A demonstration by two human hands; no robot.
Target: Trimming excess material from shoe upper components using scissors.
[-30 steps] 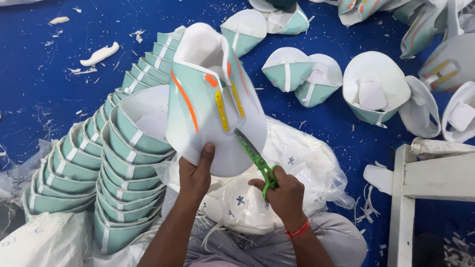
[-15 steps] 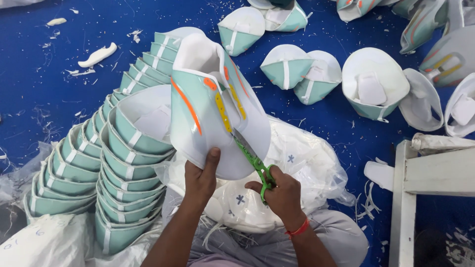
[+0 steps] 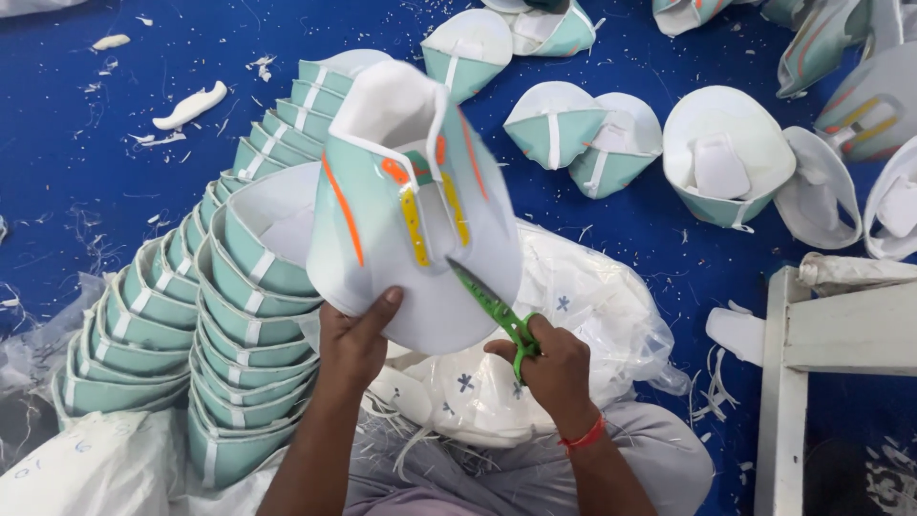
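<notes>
A shoe upper (image 3: pixel 406 205), mint and white with orange and yellow strips, is held up over the lap by the left hand (image 3: pixel 355 336), whose grip is closed on the lower left edge, thumb on the outer face. Green scissors (image 3: pixel 489 304) are held in the closed grip of the right hand (image 3: pixel 549 368); their blades are pointed up against the upper's lower right face, near the yellow strip. How far the blades are parted cannot be told. A slip is judged possible: the upper is pinched at one edge only, so it could be turned by blade pressure and the face nicked instead of a loose thread. A fingertip could also be caught, since the left thumb lies near the cutting line. A long nested stack (image 3: pixel 205 306) of like uppers is seen just left of the held piece, touching it. A clear bag (image 3: pixel 592 306) of white parts lies beneath the hands, further uppers (image 3: pixel 583 143) are scattered on the blue floor (image 3: pixel 86 201), and a white frame (image 3: pixel 831 334) stands at right, well apart.
</notes>
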